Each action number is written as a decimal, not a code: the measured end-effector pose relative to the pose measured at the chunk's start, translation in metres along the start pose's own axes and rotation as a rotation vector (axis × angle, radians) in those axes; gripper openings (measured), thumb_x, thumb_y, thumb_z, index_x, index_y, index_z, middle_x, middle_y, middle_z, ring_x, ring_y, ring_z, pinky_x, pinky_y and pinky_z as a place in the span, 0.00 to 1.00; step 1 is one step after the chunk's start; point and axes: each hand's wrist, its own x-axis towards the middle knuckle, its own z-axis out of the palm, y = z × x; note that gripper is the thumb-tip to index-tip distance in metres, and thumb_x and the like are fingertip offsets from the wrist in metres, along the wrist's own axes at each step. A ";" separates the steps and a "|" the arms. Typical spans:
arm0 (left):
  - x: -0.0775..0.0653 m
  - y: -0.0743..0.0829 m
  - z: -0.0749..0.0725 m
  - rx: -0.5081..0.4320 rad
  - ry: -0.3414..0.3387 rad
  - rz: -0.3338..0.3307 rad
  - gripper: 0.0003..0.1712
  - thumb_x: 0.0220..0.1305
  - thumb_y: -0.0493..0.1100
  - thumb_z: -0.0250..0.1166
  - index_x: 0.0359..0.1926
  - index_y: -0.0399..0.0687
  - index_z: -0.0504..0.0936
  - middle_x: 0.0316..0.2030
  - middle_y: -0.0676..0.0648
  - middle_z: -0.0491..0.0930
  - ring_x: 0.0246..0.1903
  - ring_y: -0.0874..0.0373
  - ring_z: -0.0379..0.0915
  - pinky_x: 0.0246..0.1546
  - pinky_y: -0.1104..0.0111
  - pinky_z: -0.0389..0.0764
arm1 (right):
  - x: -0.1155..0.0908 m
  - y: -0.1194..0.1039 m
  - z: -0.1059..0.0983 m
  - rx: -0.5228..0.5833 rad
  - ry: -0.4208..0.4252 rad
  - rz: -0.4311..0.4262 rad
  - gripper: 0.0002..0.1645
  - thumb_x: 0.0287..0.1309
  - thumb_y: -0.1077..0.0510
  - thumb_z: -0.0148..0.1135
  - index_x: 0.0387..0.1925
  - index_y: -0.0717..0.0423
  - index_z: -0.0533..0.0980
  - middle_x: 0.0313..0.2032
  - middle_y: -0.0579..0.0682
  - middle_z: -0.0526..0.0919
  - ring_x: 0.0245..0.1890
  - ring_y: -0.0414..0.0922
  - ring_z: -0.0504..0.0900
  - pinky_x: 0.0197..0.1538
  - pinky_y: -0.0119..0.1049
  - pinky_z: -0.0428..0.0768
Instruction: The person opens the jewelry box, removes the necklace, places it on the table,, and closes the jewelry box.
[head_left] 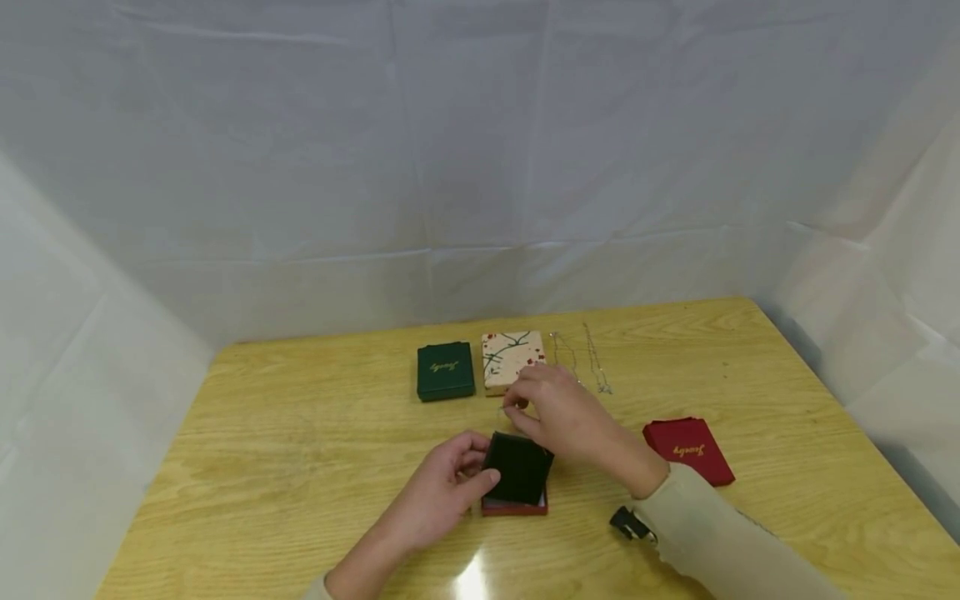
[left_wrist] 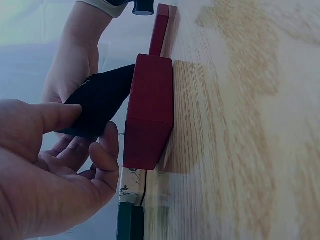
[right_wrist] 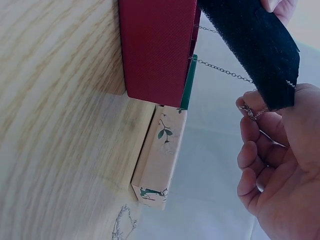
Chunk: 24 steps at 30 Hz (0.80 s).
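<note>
A black velvety pad [head_left: 517, 468] stands tilted over the red box base [head_left: 514, 509], its lower edge at the box opening. My left hand [head_left: 447, 487] grips the pad's left side between thumb and fingers. Beside the pad's far right corner, my right hand [head_left: 558, 417] pinches a thin silver chain [right_wrist: 224, 71]. In the right wrist view the chain runs from the red box [right_wrist: 159, 47] behind the pad to my right fingertips, where small links bunch up. A bit of chain also crosses the pad's corner.
Behind stand a closed green box [head_left: 446, 372] and a floral cream box [head_left: 513, 360]. Two silver necklaces [head_left: 596, 360] lie to their right. A red lid [head_left: 689, 451] with gold lettering lies right of my right forearm. White cloth [head_left: 420, 167] hangs behind the table.
</note>
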 end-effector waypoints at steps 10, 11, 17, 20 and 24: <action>0.000 0.002 -0.001 0.013 0.008 -0.003 0.14 0.77 0.38 0.64 0.58 0.37 0.79 0.50 0.43 0.87 0.46 0.53 0.82 0.42 0.65 0.82 | -0.003 0.003 -0.003 0.019 0.007 0.023 0.03 0.66 0.59 0.73 0.35 0.48 0.86 0.34 0.39 0.82 0.36 0.40 0.81 0.47 0.43 0.81; 0.000 0.002 -0.001 0.015 0.010 -0.004 0.14 0.77 0.38 0.64 0.58 0.37 0.79 0.50 0.43 0.87 0.46 0.53 0.82 0.42 0.65 0.82 | -0.003 0.003 -0.003 0.021 0.005 0.030 0.03 0.66 0.59 0.73 0.35 0.48 0.86 0.34 0.39 0.82 0.36 0.41 0.81 0.46 0.42 0.81; 0.000 0.002 -0.001 0.019 0.022 -0.017 0.14 0.76 0.38 0.65 0.58 0.37 0.79 0.49 0.44 0.88 0.45 0.53 0.81 0.41 0.65 0.82 | -0.006 0.006 -0.004 0.040 -0.009 0.067 0.02 0.67 0.58 0.72 0.36 0.50 0.87 0.34 0.40 0.83 0.37 0.41 0.82 0.43 0.37 0.82; 0.000 0.002 -0.001 0.018 0.029 -0.022 0.15 0.76 0.38 0.65 0.58 0.37 0.79 0.49 0.44 0.88 0.45 0.53 0.82 0.41 0.64 0.82 | -0.008 0.007 -0.006 0.055 -0.011 0.090 0.02 0.67 0.58 0.71 0.36 0.50 0.87 0.34 0.38 0.82 0.37 0.40 0.81 0.43 0.36 0.82; 0.000 0.002 -0.002 0.024 0.041 -0.017 0.14 0.75 0.37 0.65 0.57 0.36 0.79 0.49 0.43 0.88 0.45 0.52 0.82 0.41 0.64 0.82 | -0.010 0.010 -0.007 0.090 -0.005 0.108 0.03 0.66 0.60 0.71 0.35 0.49 0.85 0.33 0.38 0.81 0.35 0.42 0.81 0.40 0.34 0.81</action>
